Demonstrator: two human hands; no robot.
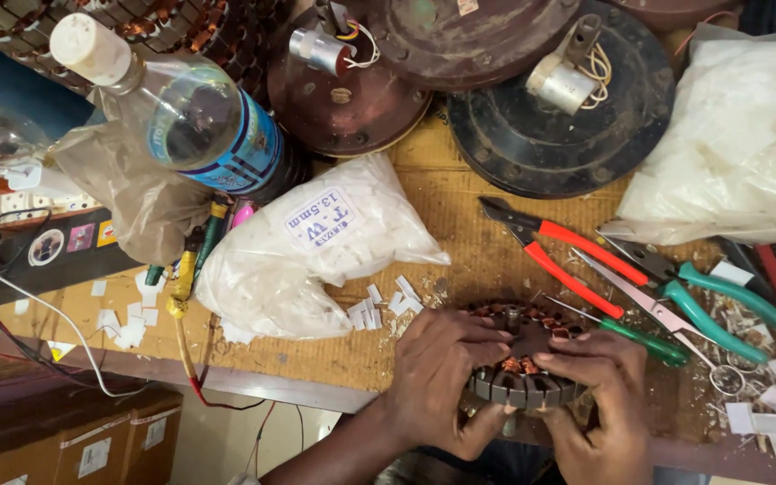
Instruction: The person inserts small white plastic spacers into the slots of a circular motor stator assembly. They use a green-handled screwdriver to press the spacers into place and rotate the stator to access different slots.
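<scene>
I am holding the round motor core [524,359] at the near edge of the table [460,269], my left hand [437,382] and right hand [599,395] cupping it from both sides with palms turned inward. Both sets of fingers are curling over its rim, fingertips pressing onto the copper windings [523,365]. I judge I am working at the slots; steady, gentle pressure seems called for, the red-handled pliers [559,251] lying just beyond.

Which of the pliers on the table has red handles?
The pliers with red handles lie nearest the left, jaws pointing up-left. The other pliers, just right of them, have teal handles. Both rest above the hands holding the wound stator.
</scene>
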